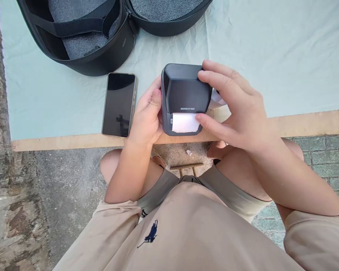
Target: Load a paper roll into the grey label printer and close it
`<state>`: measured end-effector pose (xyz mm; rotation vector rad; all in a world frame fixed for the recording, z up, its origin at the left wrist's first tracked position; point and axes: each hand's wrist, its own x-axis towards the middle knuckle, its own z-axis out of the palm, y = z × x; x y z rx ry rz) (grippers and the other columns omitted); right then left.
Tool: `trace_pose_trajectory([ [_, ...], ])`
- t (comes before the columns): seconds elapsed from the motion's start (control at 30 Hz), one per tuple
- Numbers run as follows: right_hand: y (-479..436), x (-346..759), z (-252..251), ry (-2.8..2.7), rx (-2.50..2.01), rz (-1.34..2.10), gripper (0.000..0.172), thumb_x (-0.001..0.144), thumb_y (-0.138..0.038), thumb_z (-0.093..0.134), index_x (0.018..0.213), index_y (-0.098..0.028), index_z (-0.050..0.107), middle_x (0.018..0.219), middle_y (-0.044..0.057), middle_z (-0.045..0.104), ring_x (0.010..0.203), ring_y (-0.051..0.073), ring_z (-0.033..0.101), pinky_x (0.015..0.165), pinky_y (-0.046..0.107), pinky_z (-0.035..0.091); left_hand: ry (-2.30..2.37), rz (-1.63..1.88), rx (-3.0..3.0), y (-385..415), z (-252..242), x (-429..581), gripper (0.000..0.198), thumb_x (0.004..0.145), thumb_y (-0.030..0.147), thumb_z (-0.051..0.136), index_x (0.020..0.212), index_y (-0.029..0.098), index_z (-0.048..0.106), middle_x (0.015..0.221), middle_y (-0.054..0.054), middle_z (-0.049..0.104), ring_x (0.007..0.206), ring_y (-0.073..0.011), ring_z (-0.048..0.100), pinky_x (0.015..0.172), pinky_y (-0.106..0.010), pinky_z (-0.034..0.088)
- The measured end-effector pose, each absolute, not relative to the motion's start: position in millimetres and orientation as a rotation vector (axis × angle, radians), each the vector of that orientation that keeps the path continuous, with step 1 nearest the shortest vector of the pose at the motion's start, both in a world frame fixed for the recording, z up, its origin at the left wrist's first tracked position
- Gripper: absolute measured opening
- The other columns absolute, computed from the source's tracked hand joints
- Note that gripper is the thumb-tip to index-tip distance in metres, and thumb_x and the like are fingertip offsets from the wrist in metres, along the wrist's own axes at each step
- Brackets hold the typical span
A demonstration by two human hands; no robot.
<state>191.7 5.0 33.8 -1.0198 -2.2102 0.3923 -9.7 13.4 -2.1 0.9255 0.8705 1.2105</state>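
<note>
A dark NIIMBOT label printer [188,90] is held over the near edge of the table. My left hand [149,111] grips its left side, the thumb against the casing and the other fingers mostly hidden beneath. White label paper [185,122] comes out of the slot on the front. My right hand [233,101] has its upper fingertips on the printer's top right corner. Its thumb tip touches the right edge of the paper. Behind that hand, more white paper [217,99] shows beside the printer, partly covered.
A phone [119,104] with a dark screen lies left of my left hand. At the back left stands an open black zip case [101,56] with grey foam inside. Pale cloth covers the wooden table [307,122]. A small paper scrap [189,153] lies on the ground below.
</note>
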Motion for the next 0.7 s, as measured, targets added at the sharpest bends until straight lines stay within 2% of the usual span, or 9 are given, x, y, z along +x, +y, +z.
trace_pose_trajectory([
  [0.13,8.7,192.0,34.2,-2.189,-1.002,0.291,0.052,0.084,-0.038,0.066,0.133,-0.025,0.052,0.138,0.013,0.057,0.129,0.029,0.056,0.099,0.048,0.054,0.827,1.234,0.858,13.4,-3.7,-9.4,0.030,0.094,0.047,0.052,0.103,0.022,0.067,0.108,-0.004,0.071,0.144,-0.0244,0.045,0.117,-0.038,0.045],
  [0.23,8.5,188.4,37.5,-2.055,-1.059,0.211,0.039,0.083,-0.044,0.067,0.117,-0.027,0.059,0.099,0.006,0.064,0.096,0.024,0.065,0.081,0.041,0.056,0.814,1.220,0.827,12.5,-3.3,-9.0,0.034,0.093,0.051,0.049,0.100,0.023,0.067,0.108,-0.003,0.071,0.144,-0.0246,0.046,0.116,-0.039,0.047],
  [0.3,7.0,183.7,39.5,-1.918,-1.119,0.238,0.027,0.085,-0.040,0.066,0.108,-0.026,0.060,0.071,-0.001,0.053,0.066,0.014,0.056,0.063,0.033,0.050,0.802,1.187,0.864,11.5,-1.8,-9.0,0.032,0.093,0.048,0.049,0.103,0.024,0.066,0.111,-0.002,0.070,0.145,-0.0247,0.045,0.114,-0.041,0.048],
  [0.37,5.7,177.5,41.0,-1.787,-1.148,0.291,0.017,0.088,-0.034,0.065,0.100,-0.025,0.057,0.062,-0.005,0.043,0.049,0.007,0.042,0.049,0.029,0.037,0.780,1.165,0.918,10.8,-0.3,-9.2,0.028,0.093,0.042,0.052,0.110,0.024,0.065,0.115,-0.001,0.069,0.146,-0.0247,0.044,0.114,-0.041,0.049],
  [0.4,5.4,174.2,41.9,-1.738,-1.133,0.311,0.013,0.089,-0.032,0.064,0.096,-0.024,0.055,0.064,-0.005,0.042,0.046,0.005,0.039,0.045,0.028,0.032,0.770,1.162,0.935,10.5,0.2,-9.5,0.028,0.092,0.040,0.053,0.112,0.024,0.065,0.117,-0.002,0.069,0.146,-0.0250,0.043,0.114,-0.041,0.049],
  [0.47,5.2,167.7,44.9,-1.658,-1.084,0.360,0.014,0.090,-0.027,0.062,0.088,-0.023,0.049,0.074,-0.004,0.045,0.048,0.003,0.049,0.040,0.025,0.032,0.757,1.169,0.932,10.2,0.8,-10.1,0.030,0.092,0.040,0.056,0.116,0.024,0.065,0.118,-0.003,0.069,0.144,-0.0263,0.045,0.112,-0.040,0.050],
  [0.57,5.8,160.4,51.0,-1.606,-1.076,0.445,0.016,0.094,-0.019,0.056,0.083,-0.021,0.044,0.087,-0.002,0.044,0.078,0.010,0.070,0.046,0.021,0.046,0.726,1.175,0.877,9.6,0.7,-11.3,0.029,0.092,0.037,0.058,0.117,0.023,0.065,0.116,-0.004,0.070,0.140,-0.0274,0.051,0.105,-0.037,0.054],
  [0.63,7.2,158.5,52.5,-1.596,-1.110,0.463,0.016,0.095,-0.016,0.053,0.082,-0.021,0.044,0.088,0.000,0.046,0.098,0.015,0.071,0.049,0.020,0.047,0.699,1.170,0.843,9.0,0.3,-12.0,0.029,0.093,0.032,0.056,0.119,0.023,0.064,0.116,-0.004,0.070,0.135,-0.0268,0.055,0.101,-0.035,0.056],
  [0.7,9.8,159.5,50.2,-1.664,-1.132,0.436,0.014,0.094,-0.018,0.054,0.083,-0.022,0.047,0.087,-0.001,0.054,0.090,0.013,0.070,0.047,0.021,0.043,0.682,1.169,0.822,8.5,-0.3,-12.5,0.030,0.093,0.032,0.056,0.121,0.024,0.063,0.117,-0.003,0.069,0.132,-0.0261,0.058,0.099,-0.034,0.057],
])
